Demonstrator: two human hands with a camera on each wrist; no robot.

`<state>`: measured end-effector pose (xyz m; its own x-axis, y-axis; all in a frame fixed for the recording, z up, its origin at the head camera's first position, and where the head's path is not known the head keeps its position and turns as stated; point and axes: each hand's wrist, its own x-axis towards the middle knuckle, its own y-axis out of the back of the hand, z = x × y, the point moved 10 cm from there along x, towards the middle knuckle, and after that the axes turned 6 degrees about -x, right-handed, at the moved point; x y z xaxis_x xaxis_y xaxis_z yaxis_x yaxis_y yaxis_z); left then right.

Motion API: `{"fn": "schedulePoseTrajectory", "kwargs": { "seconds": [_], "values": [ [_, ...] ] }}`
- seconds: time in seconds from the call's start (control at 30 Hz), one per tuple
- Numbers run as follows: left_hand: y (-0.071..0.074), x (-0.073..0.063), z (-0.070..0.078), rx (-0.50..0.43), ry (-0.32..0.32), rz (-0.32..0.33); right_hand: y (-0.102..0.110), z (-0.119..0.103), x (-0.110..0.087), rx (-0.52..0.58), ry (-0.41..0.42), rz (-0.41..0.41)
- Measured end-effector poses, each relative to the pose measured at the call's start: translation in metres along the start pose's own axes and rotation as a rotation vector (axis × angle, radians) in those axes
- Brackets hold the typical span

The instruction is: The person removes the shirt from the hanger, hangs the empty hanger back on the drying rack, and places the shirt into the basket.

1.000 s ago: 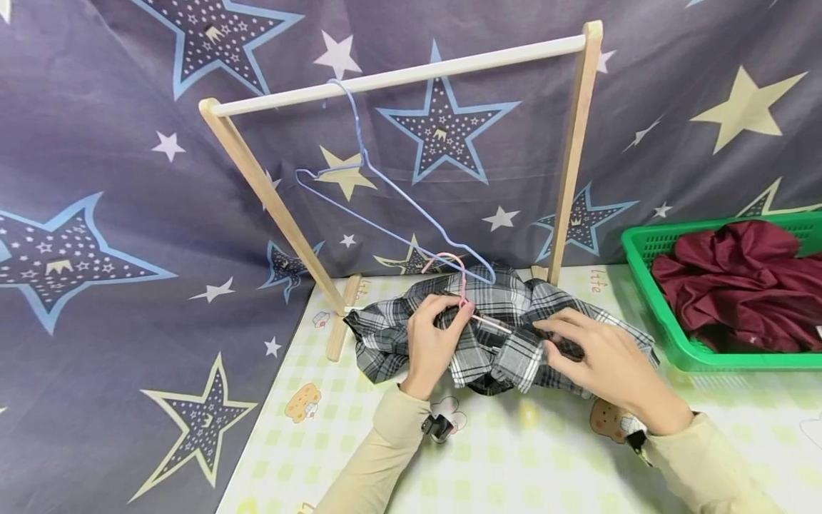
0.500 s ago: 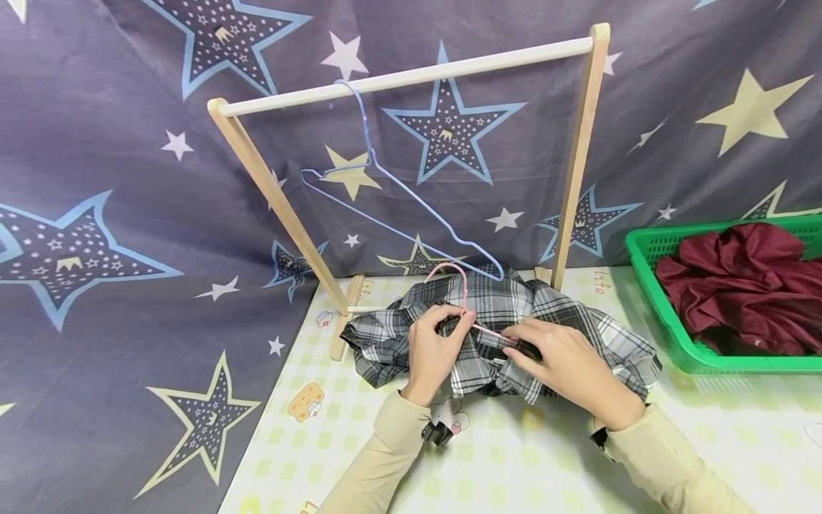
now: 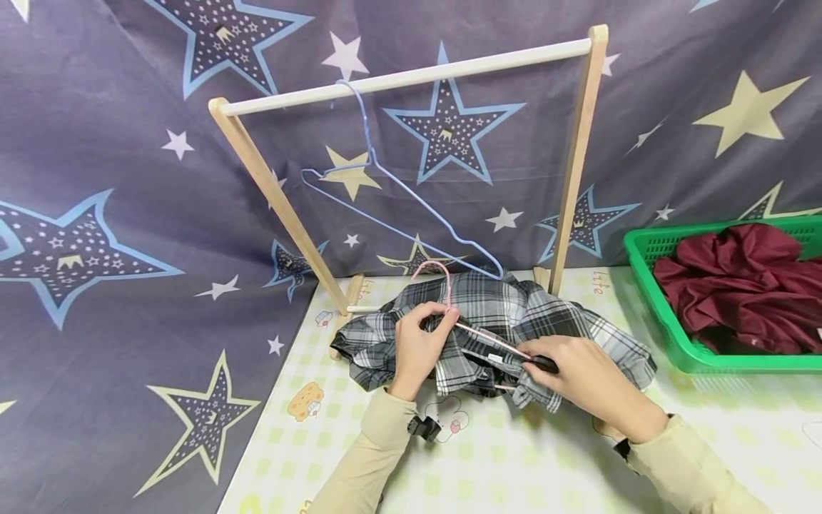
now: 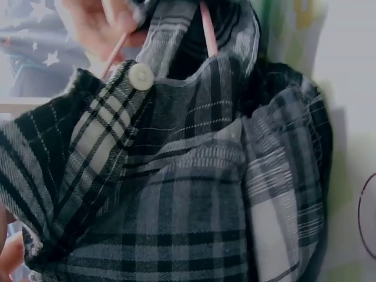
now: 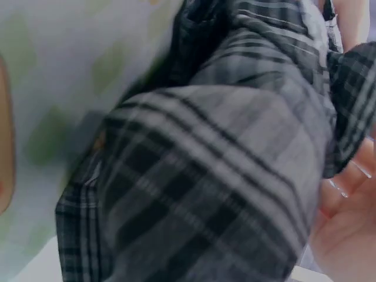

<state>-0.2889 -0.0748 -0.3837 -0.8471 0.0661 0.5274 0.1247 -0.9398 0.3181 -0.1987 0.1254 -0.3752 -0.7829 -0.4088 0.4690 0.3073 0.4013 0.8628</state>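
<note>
A grey, black and white plaid shirt point(image 3: 491, 303) lies bunched on the table beneath the rack. My left hand point(image 3: 419, 350) pinches a pink wire hanger point(image 3: 447, 285) at its neck, hook pointing up. One hanger arm slants down to the right, toward my right hand point(image 3: 581, 371). That hand pinches the shirt's cloth at the neck opening, close by the hanger arm. Lower down, a short piece of pink wire shows inside the shirt. A white button point(image 4: 141, 77) shows near the opening in the left wrist view. Shirt cloth point(image 5: 217, 176) covers much of the right wrist view.
A wooden rack with a white bar point(image 3: 411, 76) stands behind the shirt. From the bar hangs a bare blue hanger point(image 3: 417, 196), its lower corner right above the shirt. At right stands a green basket point(image 3: 664, 318) with maroon cloth point(image 3: 738, 285). A star-patterned curtain point(image 3: 96, 343) backs the table.
My left hand and the pink hanger have shifted slightly left. My right hand first came in toward the hanger, then moved back right and down with the shirt's edge, baring more of the hanger arm.
</note>
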Motion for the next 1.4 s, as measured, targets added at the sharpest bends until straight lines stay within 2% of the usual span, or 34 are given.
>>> {"fn": "schedulePoseTrajectory", "kwargs": {
  "seconds": [0.23,0.5,0.7,0.83,0.97,1.17,1.4],
  "values": [
    [0.004,0.002,-0.003,-0.021,0.013,-0.001,0.007,-0.001,-0.009,0.020,0.029,0.048],
    [0.013,0.004,-0.006,0.022,0.023,0.064,0.020,0.003,-0.015,0.080,0.031,0.105],
    [0.015,0.006,-0.007,0.076,0.034,0.087,0.021,0.007,-0.021,0.127,0.017,0.089],
    [0.015,0.008,-0.011,0.097,0.043,0.095,0.022,0.007,-0.024,0.137,0.043,0.093],
    [0.015,0.010,-0.013,0.082,0.044,0.100,0.024,0.007,-0.027,0.151,0.069,0.093],
    [0.019,0.010,-0.013,0.059,0.039,0.146,0.022,0.006,-0.032,0.121,0.104,0.044],
    [0.021,0.010,-0.016,0.031,0.055,0.175,0.027,0.006,-0.038,0.125,0.176,0.056]
  ]
}}
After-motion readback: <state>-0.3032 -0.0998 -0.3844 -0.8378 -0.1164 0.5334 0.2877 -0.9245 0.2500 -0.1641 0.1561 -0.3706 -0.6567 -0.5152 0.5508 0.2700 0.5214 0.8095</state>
